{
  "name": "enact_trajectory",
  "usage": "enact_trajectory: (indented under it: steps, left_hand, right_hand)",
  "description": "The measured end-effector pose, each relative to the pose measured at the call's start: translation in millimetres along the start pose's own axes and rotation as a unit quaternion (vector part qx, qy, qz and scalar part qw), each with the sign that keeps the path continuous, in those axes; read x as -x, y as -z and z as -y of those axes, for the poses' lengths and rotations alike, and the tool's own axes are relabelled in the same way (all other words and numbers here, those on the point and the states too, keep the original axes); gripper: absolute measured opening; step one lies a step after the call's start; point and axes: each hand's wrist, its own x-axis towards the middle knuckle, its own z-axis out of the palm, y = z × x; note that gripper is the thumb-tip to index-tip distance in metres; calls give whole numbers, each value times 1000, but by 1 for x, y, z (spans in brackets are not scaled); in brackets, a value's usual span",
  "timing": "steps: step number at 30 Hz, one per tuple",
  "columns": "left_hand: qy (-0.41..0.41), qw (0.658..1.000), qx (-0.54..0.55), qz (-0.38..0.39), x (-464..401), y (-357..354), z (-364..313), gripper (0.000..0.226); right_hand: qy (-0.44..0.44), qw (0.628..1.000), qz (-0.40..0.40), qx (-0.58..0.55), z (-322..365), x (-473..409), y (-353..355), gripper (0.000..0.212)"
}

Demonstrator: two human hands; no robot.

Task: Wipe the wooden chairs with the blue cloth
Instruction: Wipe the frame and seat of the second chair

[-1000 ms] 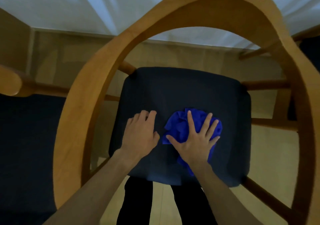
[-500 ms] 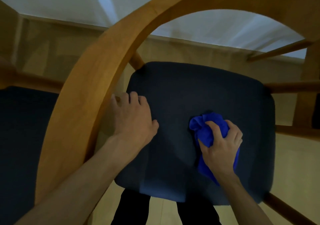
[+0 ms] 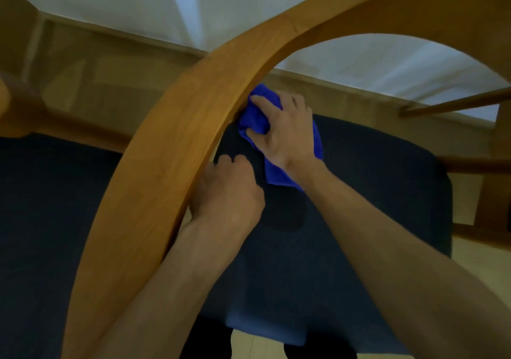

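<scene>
A home dining room, by its look: wooden chairs (image 3: 171, 148) with dark cushioned seats (image 3: 359, 220), pale curtain (image 3: 138, 4), wood floor (image 3: 110, 62).

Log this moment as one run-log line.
right hand: grips blue cloth against curved wooden backrest | left hand: curled beside backrest | seat cushion: bare

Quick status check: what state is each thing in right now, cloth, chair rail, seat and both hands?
blue cloth: bunched, pressed against the rail's inner edge
curved wooden rail: being wiped
dark seat cushion: bare
right hand: grips the cloth
left hand: curled against the rail
</scene>
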Motion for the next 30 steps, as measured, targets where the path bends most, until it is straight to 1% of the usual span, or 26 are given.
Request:
enact_trajectory:
  steps: [4,7,9,11,13,14,16,18,20,21,22,24,26,28,30]
  left_hand:
    - [-16,1000,4,11,-1,1,3,26]
    - [-17,999,13,26,-1,4,5,31]
    - [-32,999,4,1,1,1,5,35]
    - [-51,997,19,-47,4,-4,7,41]
    - [-74,990,77,-90,5,-6,10,47]
    - [-85,984,118,-103,5,-7,12,50]
    - [-85,967,207,-120,11,-10,18,54]
    - [-69,950,267,-145,23,-19,25,57]
    - [-66,951,259,-154,37,-32,30,60]
    - [-67,956,246,-149,43,-41,31,62]
    - [-66,960,233,-138,49,-51,31,64]
    - [-48,967,221,-116,65,-67,31,68]
    - [-17,967,227,-111,78,-78,37,69]
    - [8,964,237,-124,88,-89,44,68]
    - [23,958,246,-144,96,-94,49,61]
  right_hand:
    - [64,998,-15,-25,-1,52,4,53]
    - [97,994,40,-28,3,128,-1,62]
    - [101,991,71,-41,11,180,-4,68]
    - [97,989,90,-66,16,206,-2,62]
    - [85,987,83,-108,13,202,4,55]
    - [74,986,69,-131,10,191,9,55]
    - [46,988,28,-141,2,158,22,62]
    - [-3,993,-24,-114,-9,109,33,78]
    - [-83,986,-59,-129,-18,52,40,92]
    - [-109,982,-62,-143,-18,29,40,93]
    - [-112,982,-53,-144,-15,13,36,91]
    - [-67,992,-15,-110,-1,5,24,83]
    - [-37,996,4,-76,13,20,13,78]
    - [-8,998,10,-62,23,51,7,79]
    - [57,995,33,-72,33,96,1,82]
